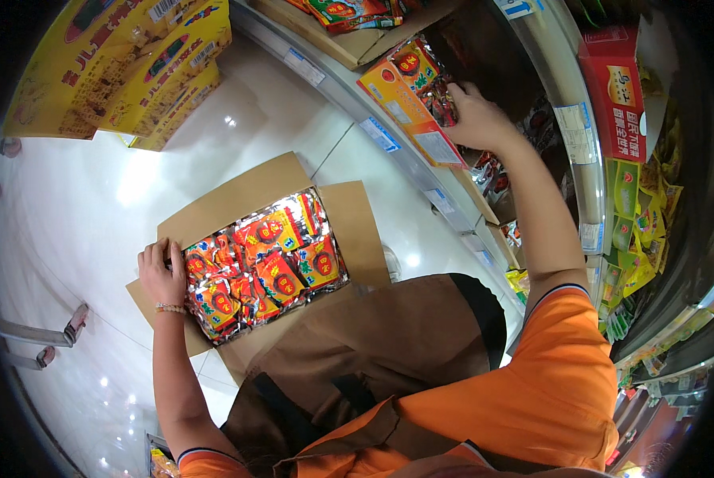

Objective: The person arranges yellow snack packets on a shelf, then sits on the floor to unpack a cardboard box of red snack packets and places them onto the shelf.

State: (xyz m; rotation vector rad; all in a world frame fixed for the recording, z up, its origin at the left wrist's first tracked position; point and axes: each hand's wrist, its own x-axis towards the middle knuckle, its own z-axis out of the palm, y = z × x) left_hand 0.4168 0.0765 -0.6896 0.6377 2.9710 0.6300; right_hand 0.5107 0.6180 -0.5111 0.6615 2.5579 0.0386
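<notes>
An opened cardboard carton (246, 191) sits on the floor before me, its flaps folded outward. It is filled with red and yellow foil food packets (280, 278). My left hand (161, 272) lies at the carton's left side, fingers curled over the edge next to the packets. Up on the lower shelf, my right hand (479, 116) reaches over an orange display box (405, 107) holding similar packets (417, 66). Its fingers touch the packets inside and its thumb is by the box's front wall. Whether those fingers grip a packet is hidden.
Large yellow printed cartons (136, 66) stand at the upper left. Metal legs with casters (40, 334) are at the left. A shelf edge with price labels (381, 134) runs diagonally in front of the display box. Farther right, a red box (617, 95) and green and yellow packets (638, 221) fill a higher shelf.
</notes>
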